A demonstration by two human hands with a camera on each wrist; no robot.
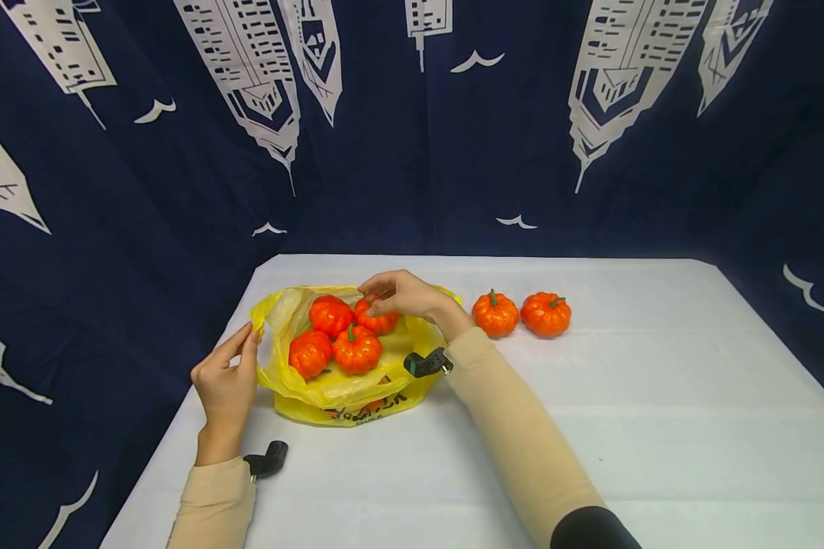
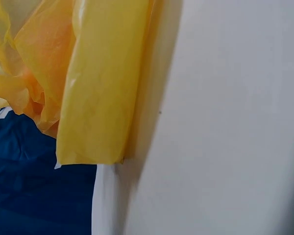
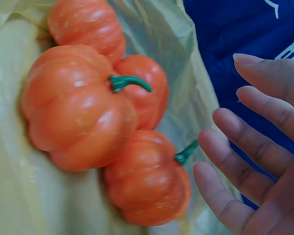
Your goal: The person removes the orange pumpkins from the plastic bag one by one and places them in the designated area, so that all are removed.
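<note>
A yellow plastic bag (image 1: 298, 408) lies with its mouth spread on the white table, and several small orange pumpkins (image 1: 357, 351) with green stems sit inside it. My left hand (image 1: 225, 385) pinches the bag's left rim between thumb and fingers; the left wrist view shows the bag's yellow side (image 2: 103, 88) but not that hand. Over the back right of the bag is my right hand (image 1: 415, 296), partly covering one pumpkin (image 1: 378, 319). In the right wrist view its fingers are spread and loosely bent, beside a green-stemmed pumpkin (image 3: 149, 181), holding nothing.
To the right of the bag, two more orange pumpkins, one (image 1: 496, 314) and another (image 1: 546, 315), stand side by side on the white table (image 1: 625, 412). A dark blue curtain (image 1: 412, 175) with white building prints hangs behind the table.
</note>
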